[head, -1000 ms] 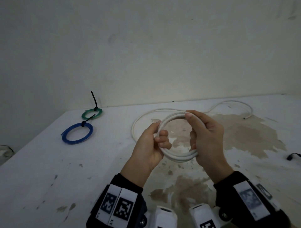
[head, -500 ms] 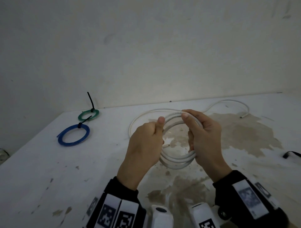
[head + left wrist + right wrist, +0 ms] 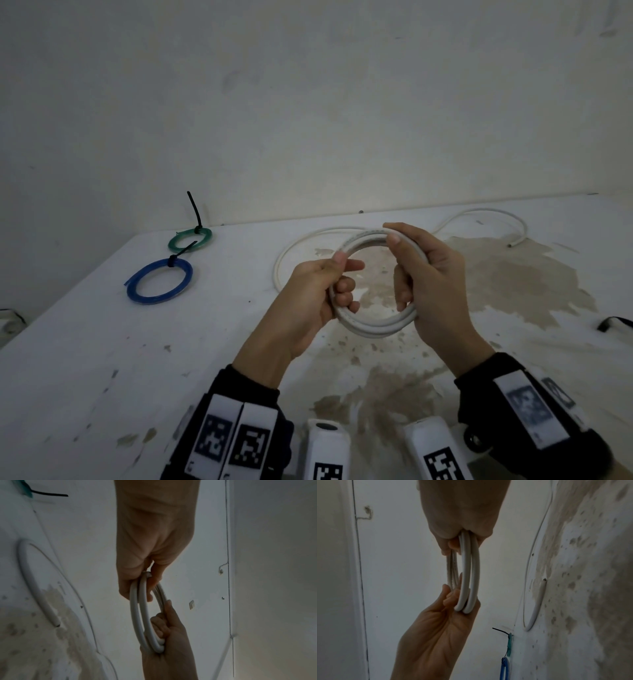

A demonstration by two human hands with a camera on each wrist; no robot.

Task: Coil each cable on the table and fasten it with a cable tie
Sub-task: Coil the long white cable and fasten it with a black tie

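A white cable coil (image 3: 373, 325) of a few loops hangs above the stained table (image 3: 102, 342), held upright between both hands. My left hand (image 3: 329, 291) grips its left side, thumb on top and fingers curled through the ring (image 3: 144, 615). My right hand (image 3: 428, 284) grips the right side, fingers wrapped over the loops (image 3: 469, 574). The uncoiled tail (image 3: 479, 214) runs off over the table to a cut end (image 3: 512, 245) at the far right. A blue coil (image 3: 159, 281) and a green coil (image 3: 190, 238), each with a black cable tie, lie at far left.
A wall stands right behind the table's far edge. A black cable tie (image 3: 613, 322) lies at the right edge of the table. Brown stains cover the table's middle and right. The table's left edge drops off beside the blue coil.
The left hand slid up over the coil's left side and has come back down, its fingers again curled through the ring. The right hand kept its grip. The coil stayed in the air.
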